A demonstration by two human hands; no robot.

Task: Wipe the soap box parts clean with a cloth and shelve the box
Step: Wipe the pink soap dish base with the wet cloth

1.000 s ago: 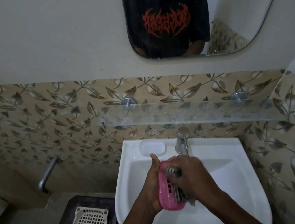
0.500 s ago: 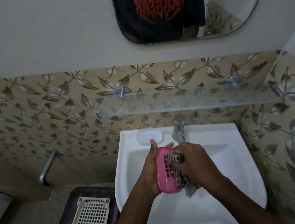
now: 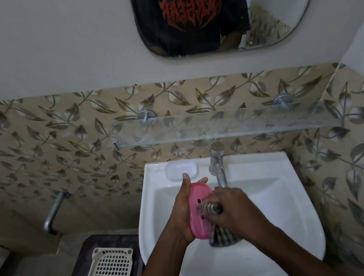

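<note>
I have the pink soap box part (image 3: pixel 199 210) in my left hand (image 3: pixel 182 215), thumb up along its far end and fingers curled round behind, so the hand is clamped on it. It stands over the white basin (image 3: pixel 278 194) with its long axis running away from me, its slotted face turned toward my right hand (image 3: pixel 233 210). That hand sits directly to the right of the part, touching it, fingers closed round a bunched striped cloth (image 3: pixel 212 209); the loose tail of the cloth hangs below the knuckles. The right hand is blurred, so I cannot say exactly which fingers press the cloth onto the plastic.

What the next stroke turns on, as I judge it: the cloth has to travel along the part's length, from the near end toward the far end by my left thumb, while the left hand keeps the face turned to the right. The tap (image 3: pixel 218 170) stands just beyond both hands, so a long push could knock it.

The glass shelf (image 3: pixel 221 125) lies above and beyond the hands, well apart, nearer the left one that holds the part. Shelving is not yet begun.
</note>
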